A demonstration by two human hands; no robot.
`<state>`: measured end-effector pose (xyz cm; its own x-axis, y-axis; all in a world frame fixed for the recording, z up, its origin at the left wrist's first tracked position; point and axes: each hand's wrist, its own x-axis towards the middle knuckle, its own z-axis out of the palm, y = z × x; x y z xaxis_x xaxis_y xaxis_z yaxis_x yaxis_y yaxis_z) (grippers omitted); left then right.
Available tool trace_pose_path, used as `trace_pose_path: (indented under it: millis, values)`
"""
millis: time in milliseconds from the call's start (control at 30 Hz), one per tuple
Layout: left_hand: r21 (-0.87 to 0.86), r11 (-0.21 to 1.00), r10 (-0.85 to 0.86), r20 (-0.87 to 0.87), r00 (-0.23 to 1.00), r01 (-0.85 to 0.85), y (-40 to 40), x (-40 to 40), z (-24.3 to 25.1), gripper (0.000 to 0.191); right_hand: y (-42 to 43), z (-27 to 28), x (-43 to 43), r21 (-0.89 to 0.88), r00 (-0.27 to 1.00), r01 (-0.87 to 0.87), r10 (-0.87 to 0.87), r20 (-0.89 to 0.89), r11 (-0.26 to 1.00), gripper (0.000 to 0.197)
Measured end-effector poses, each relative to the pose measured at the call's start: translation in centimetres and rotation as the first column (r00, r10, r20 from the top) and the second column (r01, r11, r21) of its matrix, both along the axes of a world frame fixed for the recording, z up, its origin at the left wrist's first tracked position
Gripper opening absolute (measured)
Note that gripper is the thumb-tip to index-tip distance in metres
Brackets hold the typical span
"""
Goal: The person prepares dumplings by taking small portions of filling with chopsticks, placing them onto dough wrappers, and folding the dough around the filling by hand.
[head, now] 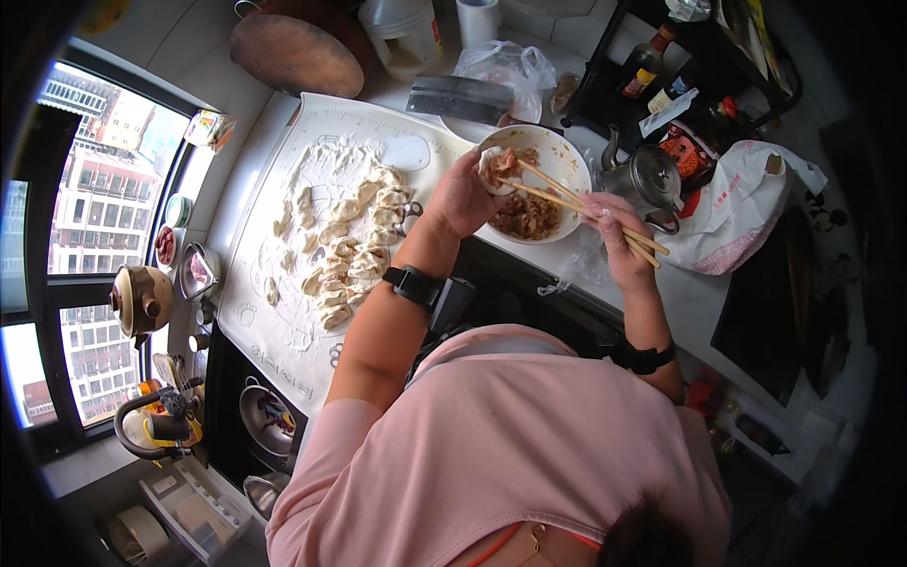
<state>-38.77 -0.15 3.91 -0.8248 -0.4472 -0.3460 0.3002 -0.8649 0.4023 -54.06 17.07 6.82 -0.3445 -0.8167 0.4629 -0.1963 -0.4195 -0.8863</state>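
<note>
My left hand (464,195) holds a round dough wrapper (486,169) over the left rim of a white bowl (570,164). A lump of minced filling (504,164) lies on the wrapper. In my right hand (618,230) is a pair of wooden chopsticks (567,198), their tips at the filling on the wrapper. More brown minced filling (528,216) sits in the bowl. To the left, several folded dumplings (344,262) rest in rows on a floured white pastry mat (248,283), with small dough pieces (305,205) beside them.
Behind the bowl lie a cleaver (459,98) and a clear plastic bag (514,71). A metal pot with a spout (648,177) and a white plastic bag (737,198) stand to the right. At the left are a sink (234,354) and a faucet (131,418).
</note>
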Motion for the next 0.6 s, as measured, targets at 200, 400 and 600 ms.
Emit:
trace_pose_path:
  millis: [200,400,600]
  values:
    - [0.035,0.999,-0.036,-0.016,0.999,0.037,0.1,-0.3,-0.8,0.039,0.2,-0.5,0.4,0.041,0.999,0.023,-0.021,-0.047,0.999,0.015]
    - [0.054,0.998,-0.012,-0.086,0.996,0.017,0.1,-0.2,-1.4,0.040,0.4,-0.3,1.7,0.159,0.985,0.107,-0.127,0.120,0.981,0.024]
    - [0.049,0.999,-0.005,-0.067,0.998,0.009,0.2,0.0,-1.0,0.041,0.2,-1.6,0.7,0.117,0.801,0.159,-0.197,0.565,0.980,0.027]
